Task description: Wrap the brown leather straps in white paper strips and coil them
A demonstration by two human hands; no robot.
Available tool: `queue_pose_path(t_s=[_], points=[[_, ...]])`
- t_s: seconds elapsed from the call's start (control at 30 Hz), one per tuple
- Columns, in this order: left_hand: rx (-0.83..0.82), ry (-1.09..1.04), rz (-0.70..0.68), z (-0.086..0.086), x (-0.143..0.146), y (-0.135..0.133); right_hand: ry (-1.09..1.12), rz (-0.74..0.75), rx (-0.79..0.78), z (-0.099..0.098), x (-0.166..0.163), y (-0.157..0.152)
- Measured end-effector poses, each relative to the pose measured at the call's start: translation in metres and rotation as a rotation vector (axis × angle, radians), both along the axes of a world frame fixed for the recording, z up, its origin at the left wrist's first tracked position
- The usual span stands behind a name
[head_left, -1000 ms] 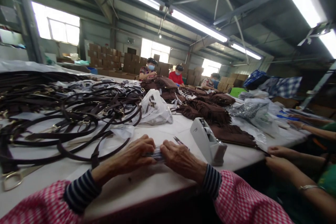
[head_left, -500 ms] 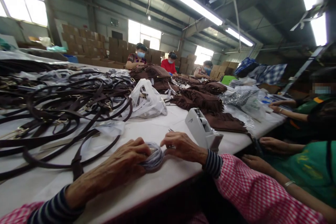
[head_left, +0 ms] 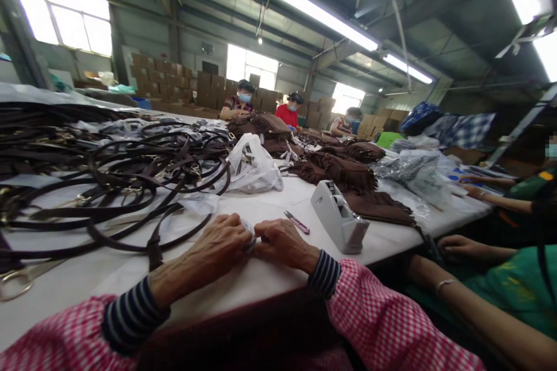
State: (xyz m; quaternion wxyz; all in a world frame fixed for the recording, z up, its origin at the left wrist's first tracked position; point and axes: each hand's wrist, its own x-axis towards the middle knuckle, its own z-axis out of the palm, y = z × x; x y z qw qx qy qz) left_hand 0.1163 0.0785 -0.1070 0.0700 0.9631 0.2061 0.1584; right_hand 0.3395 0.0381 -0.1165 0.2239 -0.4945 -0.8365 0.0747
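Note:
Between my two hands, close to the table's front edge, is a light grey-white coil of looped strap or cord [head_left: 248,228]. My fingers hide most of it, so its exact kind is unclear. My left hand [head_left: 224,239] is closed on its left side. On its right side, the bent fingers of my right hand [head_left: 281,242] press together against it. Pink-handled thread snips [head_left: 297,222] lie just beyond my right hand. A white tape dispenser [head_left: 333,214] stands to the right of them.
Dark brown straps with metal clasps [head_left: 143,200] are heaped on the left. Behind my hands sits a white plastic bag [head_left: 256,165]. Brown fringed pieces [head_left: 343,171] are piled further back. At right are a co-worker's arms [head_left: 474,249]; several other people sit around the table [head_left: 270,278].
My hands have come closer together around the coil, which is now more covered. My right hand has moved left, uncovering the thread snips. The camera view has shifted slightly left.

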Motion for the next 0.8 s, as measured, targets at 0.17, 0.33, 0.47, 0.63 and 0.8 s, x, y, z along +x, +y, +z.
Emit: queue_pose_path(t_s=[0.17, 0.33, 0.47, 0.63, 0.8], points=[[0.071, 0.035, 0.087, -0.013, 0.011, -0.016, 0.01, 0.014, -0.028, 0.0, 0.007, -0.003], [0.072, 0.049, 0.147, -0.024, 0.012, -0.011, 0.143, 0.038, -0.106, -0.003, 0.028, 0.0], [0.027, 0.045, 0.163, -0.025, 0.015, -0.007, 0.218, 0.063, -0.263, -0.005, 0.044, 0.017], [-0.05, -0.027, 0.118, -0.024, 0.018, -0.012, 0.114, -0.198, -0.125, 0.004, 0.073, 0.059], [-0.095, -0.108, 0.042, -0.03, 0.02, -0.015, -0.073, -0.316, -0.025, -0.008, 0.072, 0.093]])
